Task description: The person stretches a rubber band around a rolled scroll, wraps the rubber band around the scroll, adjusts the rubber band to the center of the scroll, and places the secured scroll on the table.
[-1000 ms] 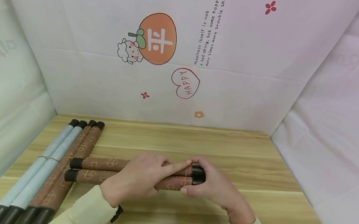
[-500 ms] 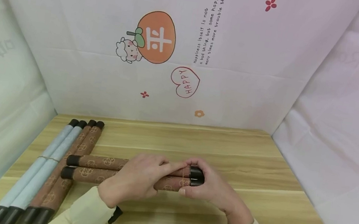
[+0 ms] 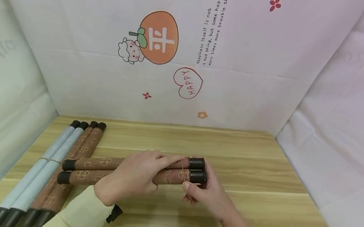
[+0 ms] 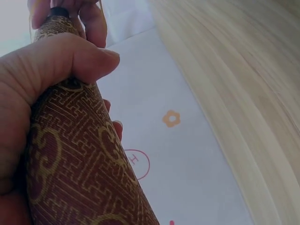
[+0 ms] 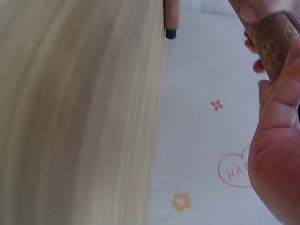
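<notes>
Two brown patterned scrolls [image 3: 169, 177] with black end caps lie side by side, their right ends tilted up off the table. My left hand [image 3: 132, 174] grips the pair around the middle from above; in the left wrist view its thumb [image 4: 89, 58] lies across a scroll. Near the right caps, a thin yellowish rubber band [image 3: 182, 170] crosses the scrolls. My right hand [image 3: 215, 200] is at that end, its thumb and fingers pinching the band below the near scroll. In the right wrist view the band [image 5: 291, 72] runs over the fingers. The far-side fingers are mostly hidden.
At the left of the wooden table [image 3: 257, 169] lie two light-blue scrolls [image 3: 39, 171] tied with a band, beside another brown pair [image 3: 69, 169]. The held scrolls' left ends overlap that brown pair in the head view. A white printed cloth [image 3: 241, 79] stands behind.
The scrolls' right ends have lifted and the pair has shifted slightly left. My right hand's fingers have come from over the caps to below the near scroll, drawing the band down.
</notes>
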Demonstrator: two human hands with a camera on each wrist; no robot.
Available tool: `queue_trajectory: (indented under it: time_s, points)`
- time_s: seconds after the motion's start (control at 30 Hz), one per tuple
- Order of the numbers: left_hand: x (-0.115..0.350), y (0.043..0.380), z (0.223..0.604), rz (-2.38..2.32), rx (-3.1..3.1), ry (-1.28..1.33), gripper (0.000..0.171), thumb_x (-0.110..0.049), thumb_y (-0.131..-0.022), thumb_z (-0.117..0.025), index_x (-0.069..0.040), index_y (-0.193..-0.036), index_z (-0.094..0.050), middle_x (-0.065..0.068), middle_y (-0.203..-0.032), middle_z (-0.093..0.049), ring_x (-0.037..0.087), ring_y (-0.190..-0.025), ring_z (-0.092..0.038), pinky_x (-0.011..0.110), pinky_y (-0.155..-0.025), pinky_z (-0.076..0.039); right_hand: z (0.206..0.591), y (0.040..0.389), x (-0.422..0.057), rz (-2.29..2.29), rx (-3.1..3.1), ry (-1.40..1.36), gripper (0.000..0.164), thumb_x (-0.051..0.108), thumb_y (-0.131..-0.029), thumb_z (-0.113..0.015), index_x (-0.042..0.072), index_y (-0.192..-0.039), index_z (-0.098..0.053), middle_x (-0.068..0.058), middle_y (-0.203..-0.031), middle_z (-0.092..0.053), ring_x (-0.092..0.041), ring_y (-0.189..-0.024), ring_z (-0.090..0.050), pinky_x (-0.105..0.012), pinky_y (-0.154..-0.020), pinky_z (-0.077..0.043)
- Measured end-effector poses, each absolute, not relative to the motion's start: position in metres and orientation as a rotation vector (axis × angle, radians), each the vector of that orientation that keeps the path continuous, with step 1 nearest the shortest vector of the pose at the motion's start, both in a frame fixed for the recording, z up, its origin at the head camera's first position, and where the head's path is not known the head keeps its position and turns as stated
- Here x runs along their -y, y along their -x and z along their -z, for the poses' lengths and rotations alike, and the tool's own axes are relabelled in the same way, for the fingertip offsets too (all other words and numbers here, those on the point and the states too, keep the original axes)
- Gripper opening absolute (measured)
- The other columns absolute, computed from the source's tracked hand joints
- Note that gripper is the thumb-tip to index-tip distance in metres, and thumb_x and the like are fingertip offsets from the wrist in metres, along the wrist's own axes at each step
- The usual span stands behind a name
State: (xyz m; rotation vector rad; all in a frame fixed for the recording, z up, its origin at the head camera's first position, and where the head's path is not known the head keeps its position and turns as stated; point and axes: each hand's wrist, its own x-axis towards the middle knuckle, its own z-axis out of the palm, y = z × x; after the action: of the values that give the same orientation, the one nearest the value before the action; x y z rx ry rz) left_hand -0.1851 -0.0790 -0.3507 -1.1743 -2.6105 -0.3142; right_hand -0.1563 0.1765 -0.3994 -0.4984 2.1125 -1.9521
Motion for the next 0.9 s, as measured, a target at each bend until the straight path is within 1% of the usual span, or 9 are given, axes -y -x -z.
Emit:
queue_trajectory:
  time_s: [0.1,0.3,0.4,0.47,0.53,0.6,0.7,0.73,0.9]
  points:
    - [0.08,0.185,0.35,0.327,2.614,1.133,0.102,-0.01,-0.063,-0.084,-0.034,-0.156,-0.048,-0.002,-0.107,-0.072,0.014,-0.09,-0.07,0.036,-0.073,-0.058,0.402,0.152,-0.17,1.993,-2.12,0.48,0.052,0.018,-0.102,-0.065,0.01,-0.146,-0.039,-0.018,-0.098,-0.064,-0.028,-0.069,-0.072,-0.051,-0.061,-0.062]
    - [0.081,0.186,0.353,0.347,2.598,1.069,0.096,-0.013,-0.064,-0.086,-0.031,-0.153,-0.053,-0.001,-0.105,-0.073,0.015,-0.088,-0.07,0.036,-0.07,-0.058,0.407,0.143,-0.16,2.05,-2.129,0.422,0.041,0.022,-0.108,-0.057,0.005,-0.143,-0.044,-0.022,-0.111,-0.07,-0.017,-0.074,-0.069,-0.038,-0.068,-0.063]
    - [0.081,0.187,0.354,0.349,2.589,1.044,0.093,-0.016,-0.065,-0.087,-0.03,-0.152,-0.055,0.0,-0.105,-0.073,0.016,-0.087,-0.07,0.037,-0.069,-0.058,0.408,0.137,-0.156,2.009,-2.173,0.375,0.033,0.026,-0.11,-0.053,0.001,-0.131,-0.054,-0.021,-0.107,-0.072,-0.015,-0.08,-0.068,-0.037,-0.075,-0.062]
    - [0.081,0.187,0.354,0.343,2.585,1.031,0.093,-0.018,-0.065,-0.089,-0.029,-0.151,-0.055,0.001,-0.105,-0.074,0.017,-0.086,-0.071,0.038,-0.07,-0.058,0.407,0.133,-0.153,1.97,-2.219,0.347,0.032,0.028,-0.11,-0.052,0.0,-0.122,-0.06,-0.017,-0.102,-0.073,-0.017,-0.083,-0.069,-0.036,-0.077,-0.062]
    - [0.081,0.187,0.355,0.333,2.585,1.022,0.093,-0.02,-0.065,-0.09,-0.028,-0.152,-0.055,0.001,-0.106,-0.074,0.018,-0.087,-0.072,0.038,-0.071,-0.059,0.405,0.129,-0.149,1.934,-2.276,0.326,0.033,0.031,-0.11,-0.052,0.002,-0.117,-0.066,-0.013,-0.098,-0.073,-0.02,-0.086,-0.07,-0.034,-0.079,-0.062]
    - [0.081,0.187,0.356,0.325,2.587,1.01,0.094,-0.021,-0.065,-0.091,-0.028,-0.151,-0.055,0.001,-0.109,-0.075,0.018,-0.089,-0.072,0.039,-0.072,-0.059,0.403,0.124,-0.145,1.913,-2.334,0.318,0.032,0.032,-0.11,-0.053,0.006,-0.118,-0.069,-0.011,-0.095,-0.073,-0.021,-0.087,-0.071,-0.032,-0.08,-0.061]
    - [0.081,0.187,0.358,0.306,2.585,1.0,0.095,-0.024,-0.065,-0.093,-0.03,-0.152,-0.054,0.001,-0.108,-0.074,0.018,-0.088,-0.072,0.038,-0.069,-0.059,0.4,0.118,-0.14,1.876,-2.447,0.356,0.029,0.033,-0.109,-0.054,0.013,-0.123,-0.07,-0.005,-0.098,-0.073,-0.018,-0.089,-0.072,-0.029,-0.082,-0.06]
    - [0.081,0.187,0.359,0.303,2.583,1.0,0.096,-0.024,-0.065,-0.093,-0.03,-0.152,-0.054,0.001,-0.107,-0.074,0.018,-0.087,-0.072,0.038,-0.067,-0.059,0.399,0.117,-0.138,1.863,-2.492,0.384,0.027,0.032,-0.11,-0.053,0.015,-0.122,-0.07,-0.002,-0.098,-0.073,-0.016,-0.089,-0.072,-0.029,-0.082,-0.06]
    - [0.08,0.187,0.362,0.312,2.569,1.015,0.097,-0.024,-0.064,-0.095,-0.029,-0.152,-0.054,0.001,-0.103,-0.074,0.017,-0.081,-0.071,0.038,-0.065,-0.057,0.396,0.113,-0.133,1.829,-2.751,0.625,0.015,0.022,-0.108,-0.056,0.023,-0.11,-0.071,0.011,-0.095,-0.071,-0.011,-0.087,-0.07,-0.028,-0.079,-0.058]
